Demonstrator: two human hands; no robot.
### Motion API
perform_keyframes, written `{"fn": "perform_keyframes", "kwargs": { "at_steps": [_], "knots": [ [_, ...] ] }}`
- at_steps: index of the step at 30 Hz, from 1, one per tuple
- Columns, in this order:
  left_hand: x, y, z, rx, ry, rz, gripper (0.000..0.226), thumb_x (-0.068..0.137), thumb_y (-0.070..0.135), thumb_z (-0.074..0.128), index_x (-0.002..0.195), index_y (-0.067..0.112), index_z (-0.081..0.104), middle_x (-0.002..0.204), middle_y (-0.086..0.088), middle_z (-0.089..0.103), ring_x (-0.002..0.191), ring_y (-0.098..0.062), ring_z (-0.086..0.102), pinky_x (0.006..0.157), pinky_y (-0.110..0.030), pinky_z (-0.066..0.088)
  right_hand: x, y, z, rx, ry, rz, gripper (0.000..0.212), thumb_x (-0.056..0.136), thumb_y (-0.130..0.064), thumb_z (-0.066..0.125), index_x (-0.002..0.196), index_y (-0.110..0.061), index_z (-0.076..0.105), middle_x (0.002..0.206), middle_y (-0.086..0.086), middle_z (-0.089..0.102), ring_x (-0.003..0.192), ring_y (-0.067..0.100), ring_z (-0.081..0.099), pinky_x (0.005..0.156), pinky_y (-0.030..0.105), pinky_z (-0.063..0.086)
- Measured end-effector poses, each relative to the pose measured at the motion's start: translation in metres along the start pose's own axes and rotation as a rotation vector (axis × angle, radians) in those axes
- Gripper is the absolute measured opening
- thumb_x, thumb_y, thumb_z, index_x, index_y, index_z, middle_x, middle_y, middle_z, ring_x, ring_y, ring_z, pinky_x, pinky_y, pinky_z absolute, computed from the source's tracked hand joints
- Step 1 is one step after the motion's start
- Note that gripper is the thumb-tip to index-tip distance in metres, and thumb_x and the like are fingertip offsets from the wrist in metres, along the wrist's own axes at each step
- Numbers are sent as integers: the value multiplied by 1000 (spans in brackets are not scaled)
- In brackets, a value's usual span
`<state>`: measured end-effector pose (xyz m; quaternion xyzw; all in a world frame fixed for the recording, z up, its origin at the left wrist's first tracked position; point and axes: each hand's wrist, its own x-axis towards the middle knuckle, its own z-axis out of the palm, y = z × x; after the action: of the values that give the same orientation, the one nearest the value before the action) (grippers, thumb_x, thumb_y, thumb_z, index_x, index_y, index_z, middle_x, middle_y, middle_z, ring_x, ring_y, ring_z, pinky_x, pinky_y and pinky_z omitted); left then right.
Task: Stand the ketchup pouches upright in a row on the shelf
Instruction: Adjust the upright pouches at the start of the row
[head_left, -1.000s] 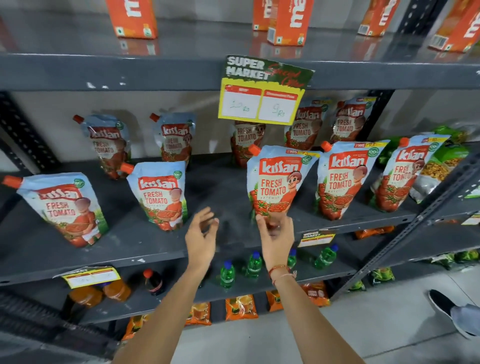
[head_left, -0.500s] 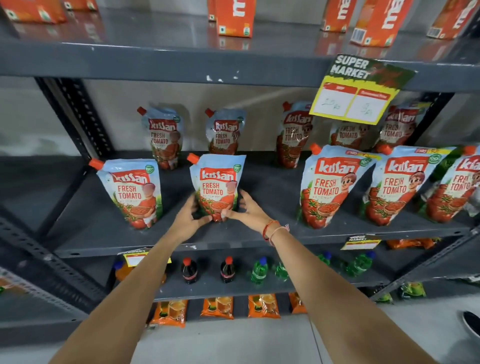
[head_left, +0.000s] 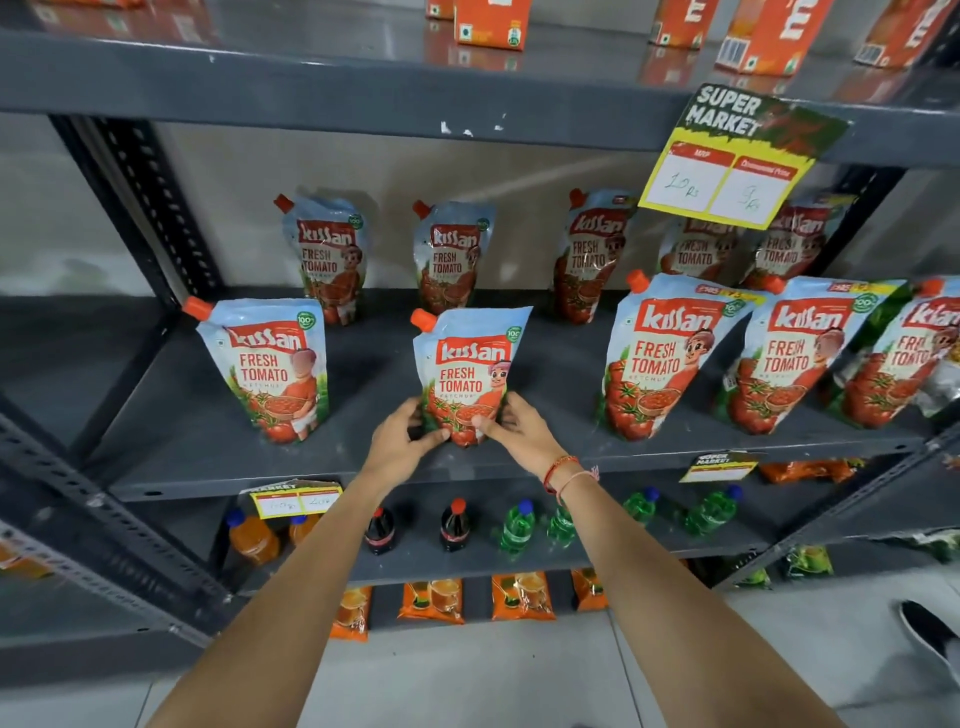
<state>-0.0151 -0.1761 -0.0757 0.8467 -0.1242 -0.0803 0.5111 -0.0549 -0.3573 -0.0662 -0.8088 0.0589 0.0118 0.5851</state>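
Both hands, left hand (head_left: 402, 441) and right hand (head_left: 519, 434), clasp the base of the middle ketchup pouch (head_left: 470, 371) near the shelf's (head_left: 208, 467) front edge, settling it upright; next, I judge, releasing gently without toppling it.

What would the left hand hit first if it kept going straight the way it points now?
The left hand already touches the held ketchup pouch at its lower left edge. It points up and to the right, so pushing on would press into that pouch first; depth beyond it is unclear.
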Motion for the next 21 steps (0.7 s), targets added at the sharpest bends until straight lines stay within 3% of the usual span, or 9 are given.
{"fn": "perform_keyframes", "kwargs": {
  "at_steps": [5, 11, 15, 18, 21],
  "knots": [
    [-7, -1, -3, 17, 10, 21, 53, 78, 21, 72, 123, 6, 50, 121, -14, 63, 112, -26, 58, 98, -37, 44, -4, -4, -1, -31, -46, 21, 43, 86, -25, 64, 122, -8, 48, 115, 0, 59, 104, 9, 56, 74, 5, 46],
    [-11, 2, -5, 51, 41, 42, 43, 81, 14, 68, 119, 3, 54, 118, -15, 65, 109, -27, 60, 91, -26, 42, -2, -5, 1, -54, -52, 47, 45, 86, -29, 64, 122, -9, 47, 123, 6, 60, 110, 15, 56, 99, 29, 44],
    [-15, 7, -5, 42, 54, 34, 42, 80, 10, 68, 119, 2, 54, 117, -15, 65, 109, -26, 60, 91, -24, 41, -7, -6, -1, -63, -51, 51, 49, 83, -32, 67, 122, -10, 48, 116, 3, 60, 111, 16, 57, 100, 28, 44],
    [-25, 4, -10, 10, 114, 14, 45, 80, 9, 68, 123, 6, 52, 119, -11, 64, 108, -19, 59, 94, -22, 39, -19, -3, 2, -15, 80, 29, 53, 77, -31, 74, 121, -12, 51, 113, 1, 60, 107, 14, 57, 97, 25, 45],
    [-41, -5, -26, -44, 261, 28, 35, 83, 12, 64, 118, 11, 58, 116, -7, 66, 102, -12, 59, 94, -24, 43, -35, 2, 12, 9, 366, -26, 29, 76, -28, 75, 99, -16, 61, 99, 4, 66, 94, 16, 62, 86, 25, 51]
  ]
}}
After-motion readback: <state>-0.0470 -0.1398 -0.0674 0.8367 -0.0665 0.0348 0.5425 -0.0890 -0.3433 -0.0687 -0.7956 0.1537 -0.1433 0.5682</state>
